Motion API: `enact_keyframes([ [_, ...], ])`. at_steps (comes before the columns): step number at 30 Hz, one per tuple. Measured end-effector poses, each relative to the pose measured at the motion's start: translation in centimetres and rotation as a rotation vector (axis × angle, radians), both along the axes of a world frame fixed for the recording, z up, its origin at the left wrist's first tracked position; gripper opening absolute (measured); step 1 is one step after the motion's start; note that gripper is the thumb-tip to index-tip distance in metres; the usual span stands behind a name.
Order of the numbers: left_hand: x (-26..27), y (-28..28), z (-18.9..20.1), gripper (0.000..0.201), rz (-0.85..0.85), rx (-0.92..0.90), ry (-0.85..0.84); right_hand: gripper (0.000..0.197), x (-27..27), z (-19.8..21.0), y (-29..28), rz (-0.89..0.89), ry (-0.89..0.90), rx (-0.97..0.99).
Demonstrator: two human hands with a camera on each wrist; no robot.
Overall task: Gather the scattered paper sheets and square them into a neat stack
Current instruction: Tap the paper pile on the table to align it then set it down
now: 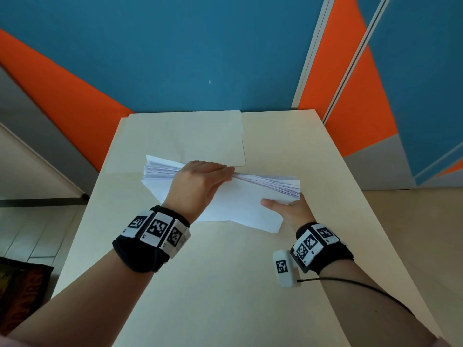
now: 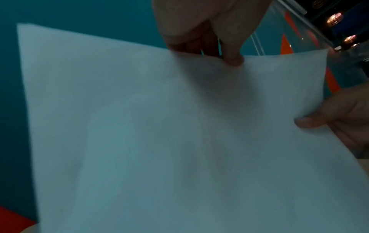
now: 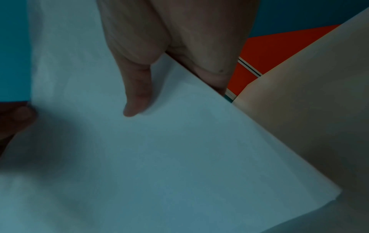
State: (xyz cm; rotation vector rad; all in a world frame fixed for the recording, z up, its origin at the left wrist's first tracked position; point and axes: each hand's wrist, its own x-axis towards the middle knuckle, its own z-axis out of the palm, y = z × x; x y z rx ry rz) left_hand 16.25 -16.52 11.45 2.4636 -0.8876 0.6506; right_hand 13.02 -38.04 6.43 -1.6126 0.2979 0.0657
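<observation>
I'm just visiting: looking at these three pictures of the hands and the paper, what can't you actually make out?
- Head view: the left hand covers the middle of the paper stack's top edge, so its alignment there is hidden.
- Head view: the right hand's fingers are behind the stack.
- Head view: whether any sheets lie inside the folder on the table.
- Both wrist views: dim and blurred; the front sheet hides the others.

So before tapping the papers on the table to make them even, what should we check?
1. Left hand holds the top edge of the paper stack: ok.
2. Right hand holds the stack's right end, thumb on the front sheet: ok.
3. Sheets lined up: not ok; the top edges fan out and the corners are uneven.
4. Bare table below for tapping: ok.
5. Folder lies behind, apart from the stack: ok.
6. Stray sheets under the stack: cannot tell.
</observation>
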Motion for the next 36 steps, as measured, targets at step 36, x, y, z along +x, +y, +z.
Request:
enact_keyframes([
  [36, -1.3, 2.3, 1.5, 0.026, 0.086, -1.184, 0.810, 0.054, 0.9, 5.0, -0.2, 0.044, -0.217, 0.269],
])
